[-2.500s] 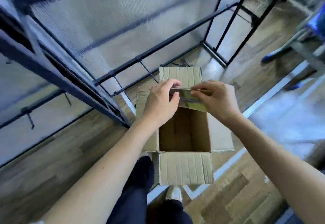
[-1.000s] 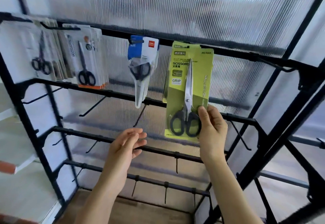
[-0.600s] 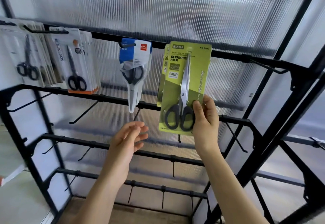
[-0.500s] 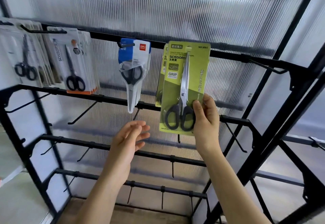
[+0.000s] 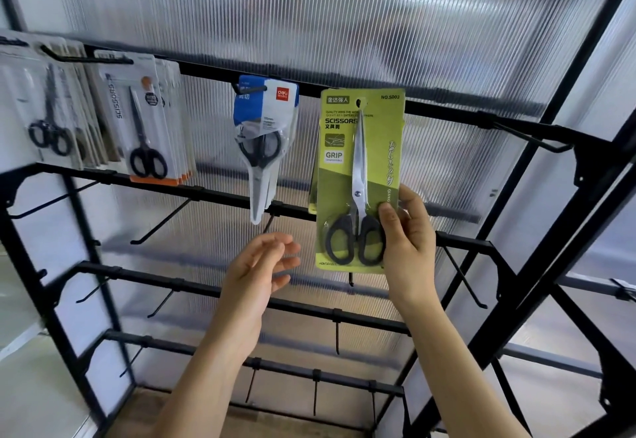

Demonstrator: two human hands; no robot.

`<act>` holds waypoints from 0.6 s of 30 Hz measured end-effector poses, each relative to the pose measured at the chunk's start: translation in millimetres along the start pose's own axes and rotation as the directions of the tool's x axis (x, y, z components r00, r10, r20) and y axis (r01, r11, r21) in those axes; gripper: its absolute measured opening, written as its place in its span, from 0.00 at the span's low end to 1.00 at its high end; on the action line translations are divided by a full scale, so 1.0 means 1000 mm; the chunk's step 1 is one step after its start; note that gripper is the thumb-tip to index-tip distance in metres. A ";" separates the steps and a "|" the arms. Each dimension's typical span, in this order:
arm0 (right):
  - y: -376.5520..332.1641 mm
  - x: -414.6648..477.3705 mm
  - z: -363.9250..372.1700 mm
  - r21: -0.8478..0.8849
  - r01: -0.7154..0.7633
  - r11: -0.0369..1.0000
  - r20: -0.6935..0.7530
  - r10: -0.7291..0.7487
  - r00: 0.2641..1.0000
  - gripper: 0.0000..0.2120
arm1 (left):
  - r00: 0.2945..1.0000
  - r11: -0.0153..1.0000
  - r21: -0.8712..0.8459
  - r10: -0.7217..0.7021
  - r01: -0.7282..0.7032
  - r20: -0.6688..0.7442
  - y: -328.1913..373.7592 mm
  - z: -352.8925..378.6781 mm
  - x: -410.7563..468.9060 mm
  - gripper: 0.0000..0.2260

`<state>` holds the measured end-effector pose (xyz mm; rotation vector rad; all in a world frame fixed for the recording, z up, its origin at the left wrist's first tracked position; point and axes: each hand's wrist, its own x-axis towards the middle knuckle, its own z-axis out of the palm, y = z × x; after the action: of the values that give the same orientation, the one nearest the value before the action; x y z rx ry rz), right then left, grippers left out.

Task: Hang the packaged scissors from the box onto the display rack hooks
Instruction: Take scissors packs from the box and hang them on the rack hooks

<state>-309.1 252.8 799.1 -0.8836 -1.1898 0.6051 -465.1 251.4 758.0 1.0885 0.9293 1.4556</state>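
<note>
A ribbed translucent panel (image 5: 344, 18) is standing behind a black rack (image 5: 457, 117). Far left of the hands, white packs (image 5: 137, 121) are hanging. The left hand (image 5: 254, 272) is hovering with fingers loosely spread, holding nothing, below a blue pack (image 5: 265, 117). Just right of it, the right hand (image 5: 409, 241) is pinching the green pack's (image 5: 375, 135) lower right edge, thumb in front beside the scissor handle. The pack's top is reaching the upper rail; whether it is hooked is unclear.

Ribbed translucent panel (image 5: 344, 7), wooden floor (image 5: 151, 403)
</note>
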 end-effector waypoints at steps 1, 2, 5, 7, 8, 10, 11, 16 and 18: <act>0.000 0.001 0.001 0.001 -0.003 1.000 -0.002 0.003 1.000 0.14 | 1.000 1.000 -0.002 -0.002 0.002 -0.001 0.000 0.000 0.000 0.10; 0.000 0.002 0.002 0.002 -0.008 1.000 -0.009 0.008 1.000 0.15 | 1.000 1.000 -0.002 -0.005 0.005 -0.003 0.000 0.000 0.001 0.10; 0.001 0.005 0.005 -0.005 -0.020 1.000 -0.017 0.020 1.000 0.15 | 1.000 1.000 -0.004 -0.006 0.006 -0.007 0.001 0.000 0.003 0.10; 0.003 0.005 0.007 -0.008 -0.039 0.999 -0.014 0.039 0.999 0.13 | 1.000 1.000 -0.001 -0.006 0.006 -0.008 0.002 -0.001 0.005 0.10; 0.004 0.005 0.007 -0.013 -0.047 0.999 -0.017 0.047 0.999 0.13 | 1.000 1.000 0.004 -0.005 0.005 -0.009 0.002 -0.001 0.006 0.10; 0.005 0.006 0.007 -0.015 -0.057 0.998 -0.021 0.057 0.998 0.13 | 1.000 1.000 0.010 -0.006 0.006 -0.014 0.001 -0.002 0.007 0.09; 0.005 0.006 0.007 -0.012 -0.064 0.998 -0.025 0.064 0.998 0.14 | 1.000 1.000 0.009 -0.008 0.008 -0.016 0.001 -0.002 0.007 0.09; 0.018 0.019 0.009 -0.055 -0.155 0.986 -0.118 0.148 0.982 0.12 | 0.999 1.000 -0.007 -0.028 0.028 -0.030 -0.002 -0.002 0.007 0.10; 0.028 0.035 0.012 -0.127 -0.186 0.974 -0.129 0.170 0.977 0.13 | 0.999 1.000 0.000 -0.031 0.031 -0.032 -0.002 -0.002 0.008 0.10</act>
<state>-309.3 298.5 795.4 -1.1380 -1.0617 0.6114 -466.8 259.1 756.9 1.0494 0.9657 1.4507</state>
